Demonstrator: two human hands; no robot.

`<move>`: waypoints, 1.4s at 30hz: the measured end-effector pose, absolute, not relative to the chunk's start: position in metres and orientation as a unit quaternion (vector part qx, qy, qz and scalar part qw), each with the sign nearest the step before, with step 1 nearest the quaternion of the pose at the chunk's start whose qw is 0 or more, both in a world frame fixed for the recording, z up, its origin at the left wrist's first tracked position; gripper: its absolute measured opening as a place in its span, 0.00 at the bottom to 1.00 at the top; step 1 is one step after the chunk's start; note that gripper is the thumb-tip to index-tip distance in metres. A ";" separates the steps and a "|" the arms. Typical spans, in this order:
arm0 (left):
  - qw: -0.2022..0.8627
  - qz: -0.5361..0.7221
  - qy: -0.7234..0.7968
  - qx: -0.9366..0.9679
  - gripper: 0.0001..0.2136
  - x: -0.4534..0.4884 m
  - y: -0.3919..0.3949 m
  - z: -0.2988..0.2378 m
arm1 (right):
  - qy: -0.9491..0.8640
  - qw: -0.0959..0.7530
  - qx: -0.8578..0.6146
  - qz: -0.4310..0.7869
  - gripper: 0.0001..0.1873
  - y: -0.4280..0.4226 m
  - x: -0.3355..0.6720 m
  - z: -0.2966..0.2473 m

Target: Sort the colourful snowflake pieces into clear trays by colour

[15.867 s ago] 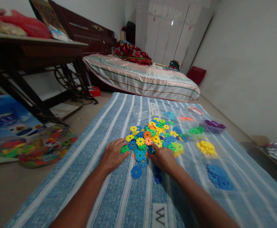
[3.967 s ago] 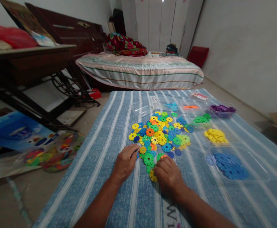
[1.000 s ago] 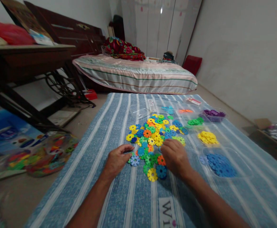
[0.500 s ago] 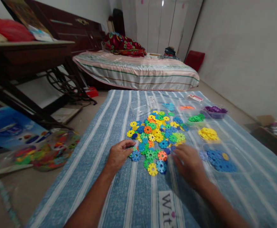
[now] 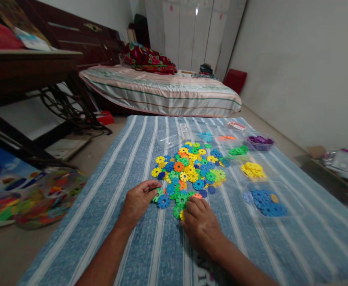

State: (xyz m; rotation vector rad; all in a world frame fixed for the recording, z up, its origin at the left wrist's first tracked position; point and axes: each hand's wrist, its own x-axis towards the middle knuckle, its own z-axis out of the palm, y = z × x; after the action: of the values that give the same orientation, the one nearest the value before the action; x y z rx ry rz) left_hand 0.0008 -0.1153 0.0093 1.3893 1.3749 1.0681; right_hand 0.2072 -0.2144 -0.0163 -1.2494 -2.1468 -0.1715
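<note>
A heap of flat, flower-shaped plastic discs (image 5: 188, 171) in yellow, green, blue and orange lies on a blue striped mat (image 5: 150, 246). My left hand (image 5: 138, 200) rests palm down at the heap's near left edge. Its fingers are loosely bent and apart, with the tips against a green disc and a blue disc (image 5: 163, 201). My right hand (image 5: 202, 226) lies over the heap's near edge. Its fingers are curled down onto discs it hides, and a sliver of a yellow disc (image 5: 181, 215) shows beside it.
Clear trays on the right of the mat hold sorted discs: blue ones (image 5: 265, 198) with one yellow among them, yellow (image 5: 253, 170), green (image 5: 238, 151), purple (image 5: 259, 140) and orange (image 5: 226, 138). A bag of toys (image 5: 42, 194) lies on the floor at left. A mattress (image 5: 162, 93) lies beyond the mat.
My right hand swung out towards the blue tray and has come back to the heap's near edge, covering the yellow and blue discs there. My left hand has barely moved.
</note>
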 end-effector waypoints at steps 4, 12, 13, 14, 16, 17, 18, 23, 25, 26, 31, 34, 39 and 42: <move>0.438 0.422 0.562 0.561 0.13 0.000 -0.114 0.011 | -0.803 0.390 -0.445 -0.068 0.08 -0.212 0.210 -0.009; 0.444 0.411 0.585 0.540 0.14 0.004 -0.113 0.018 | -0.752 0.419 -0.489 -0.143 0.08 -0.194 0.281 0.030; 0.445 0.410 0.586 0.539 0.14 0.004 -0.113 0.019 | -0.733 0.416 -0.508 -0.176 0.08 -0.190 0.297 0.036; 0.444 0.409 0.586 0.541 0.14 0.004 -0.113 0.019 | -0.714 0.407 -0.532 -0.204 0.09 -0.185 0.315 0.041; 0.437 0.404 0.590 0.546 0.14 0.003 -0.114 0.019 | -0.669 0.389 -0.583 -0.248 0.12 -0.175 0.349 0.050; 0.433 0.402 0.592 0.549 0.15 0.002 -0.114 0.019 | -0.650 0.373 -0.609 -0.262 0.13 -0.171 0.365 0.054; 0.431 0.399 0.593 0.551 0.15 0.002 -0.113 0.019 | -0.634 0.353 -0.633 -0.270 0.15 -0.167 0.379 0.057; 0.437 0.397 0.587 0.553 0.15 0.001 -0.111 0.017 | -0.577 0.202 -0.755 -0.237 0.18 -0.177 0.424 0.068; 0.437 0.392 0.590 0.555 0.16 0.001 -0.111 0.017 | -0.560 0.092 -0.805 -0.176 0.18 -0.193 0.429 0.070; 0.435 0.388 0.592 0.557 0.16 0.001 -0.110 0.017 | -0.556 0.032 -0.820 -0.134 0.18 -0.201 0.431 0.071; 0.412 0.374 0.603 0.572 0.16 0.002 -0.111 0.018 | -0.556 -0.172 -0.813 0.026 0.14 -0.223 0.427 0.071; 0.411 0.370 0.603 0.575 0.15 0.003 -0.110 0.019 | -0.561 -0.222 -0.796 0.060 0.16 -0.218 0.426 0.069; 0.425 0.380 0.600 0.562 0.16 0.003 -0.111 0.018 | -0.561 -0.243 -0.786 0.091 0.18 -0.209 0.427 0.062; 0.439 0.389 0.592 0.552 0.16 0.003 -0.111 0.017 | -0.560 -0.226 -0.794 0.067 0.18 -0.210 0.428 0.057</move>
State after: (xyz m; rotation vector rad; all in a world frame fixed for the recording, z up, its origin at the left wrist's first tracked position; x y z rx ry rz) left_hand 0.0027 -0.1110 0.0167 1.3720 1.4717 0.9670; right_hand 0.4285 -0.2102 0.0571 -2.9344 -2.0677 0.2479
